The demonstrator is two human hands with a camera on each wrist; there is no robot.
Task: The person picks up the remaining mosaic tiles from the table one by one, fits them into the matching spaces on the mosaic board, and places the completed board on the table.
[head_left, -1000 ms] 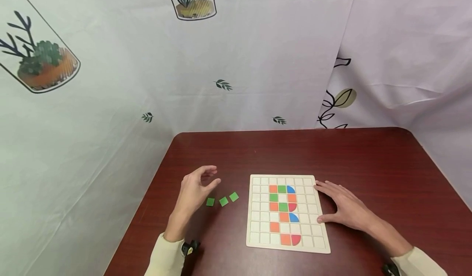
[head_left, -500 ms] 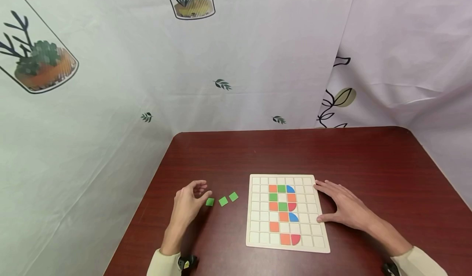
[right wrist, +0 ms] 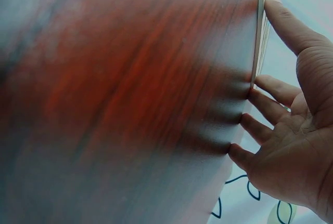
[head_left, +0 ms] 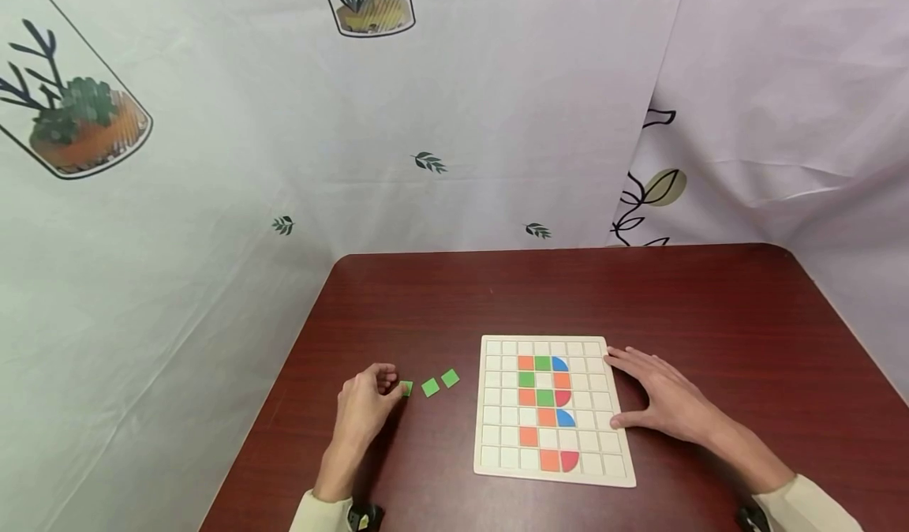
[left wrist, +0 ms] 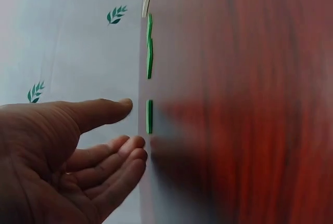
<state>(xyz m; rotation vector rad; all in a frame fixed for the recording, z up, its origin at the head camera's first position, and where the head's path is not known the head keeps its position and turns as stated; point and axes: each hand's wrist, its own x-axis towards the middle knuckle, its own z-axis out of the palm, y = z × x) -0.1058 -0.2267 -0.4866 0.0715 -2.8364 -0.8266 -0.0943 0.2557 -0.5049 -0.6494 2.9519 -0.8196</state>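
Note:
My left hand (head_left: 360,410) is low over the table, right at the leftmost green square tile (head_left: 408,388) and partly covering it from above. In the left wrist view, the thumb and fingers stand apart with that tile (left wrist: 149,116) just past the fingertips. Two more green tiles, one nearer (head_left: 430,387) and one farther right (head_left: 450,377), lie flat beside it. My right hand (head_left: 671,398) is spread at the right edge of a cream grid board (head_left: 554,478), thumb and forefinger at its rim. In the right wrist view, its other fingertips touch the tabletop.
Orange squares (head_left: 528,436), green squares (head_left: 544,399), and blue (head_left: 565,418) and red (head_left: 569,461) rounded pieces fill some board cells. The dark red-brown table (head_left: 568,287) reaches back to a pale printed cloth (head_left: 497,121).
My left hand has come down and slightly left to the leftmost green tile, its fingers drawing closer to it. The right hand and the board have stayed put.

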